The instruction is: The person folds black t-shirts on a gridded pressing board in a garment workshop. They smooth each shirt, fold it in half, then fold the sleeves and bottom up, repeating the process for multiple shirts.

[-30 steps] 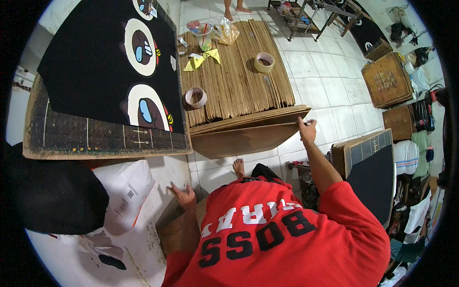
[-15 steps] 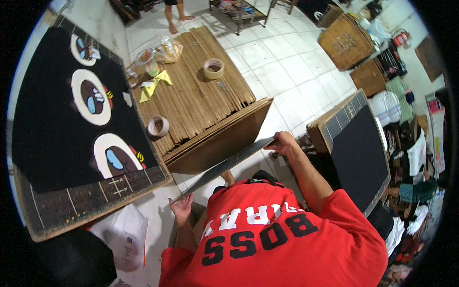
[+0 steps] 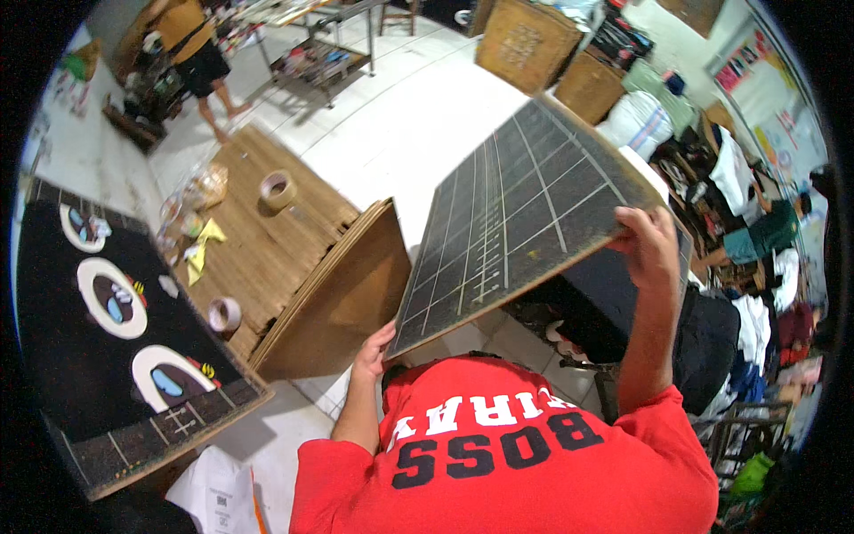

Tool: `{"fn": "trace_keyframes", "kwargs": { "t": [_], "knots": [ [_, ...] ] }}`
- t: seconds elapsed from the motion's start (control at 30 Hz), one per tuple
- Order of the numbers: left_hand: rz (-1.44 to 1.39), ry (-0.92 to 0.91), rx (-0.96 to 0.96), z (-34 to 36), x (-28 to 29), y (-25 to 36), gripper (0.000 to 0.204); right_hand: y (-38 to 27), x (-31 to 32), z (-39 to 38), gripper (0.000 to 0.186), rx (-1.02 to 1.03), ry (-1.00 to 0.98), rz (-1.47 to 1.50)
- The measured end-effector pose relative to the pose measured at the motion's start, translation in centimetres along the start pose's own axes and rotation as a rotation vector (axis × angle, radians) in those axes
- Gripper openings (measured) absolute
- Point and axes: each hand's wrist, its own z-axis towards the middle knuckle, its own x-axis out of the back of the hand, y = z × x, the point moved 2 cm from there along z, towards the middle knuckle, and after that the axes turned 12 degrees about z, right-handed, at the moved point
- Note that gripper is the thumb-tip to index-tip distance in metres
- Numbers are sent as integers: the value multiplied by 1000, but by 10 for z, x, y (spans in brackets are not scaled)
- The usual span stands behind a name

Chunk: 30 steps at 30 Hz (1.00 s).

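A large dark board marked with pale grid lines is held up in front of me, tilted, its right side higher. My left hand grips its near left corner, fingers partly behind the edge. My right hand is closed round its near right corner. Beneath the board's right part lies black fabric, mostly hidden by it. To the left, another gridded board carries black fabric with several white oval eye-like prints. Brown boards lean upright against a stack beside my left hand.
Tape rolls, a yellow cloth strip and plastic bags rest on the stack of brown boards. A white bag lies low at the left. Another person stands at the far left; someone in green is at the right.
The board has risen from low beside the leaning brown boards and swung right, its gridded face turning into view. Both hands moved up and right with it. My view has shifted right.
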Motion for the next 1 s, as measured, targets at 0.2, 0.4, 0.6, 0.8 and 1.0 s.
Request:
{"fn": "trace_keyframes", "kwargs": {
  "t": [0.2,0.4,0.6,0.8,1.0],
  "knots": [
    [228,-156,302,130,-158,44,32,-46,213,-55,59,332,-7,356],
    [146,-222,12,200,-310,71,33,10,396,-90,69,419,144,402],
    [305,136,-228,207,-352,30,50,47,456,-139,69,442,243,459],
    [205,87,-236,203,-352,24,48,53,444,-145,59,523,313,426],
    [113,-103,-263,187,-385,42,52,131,408,-131,54,328,474,900]
  ]
}}
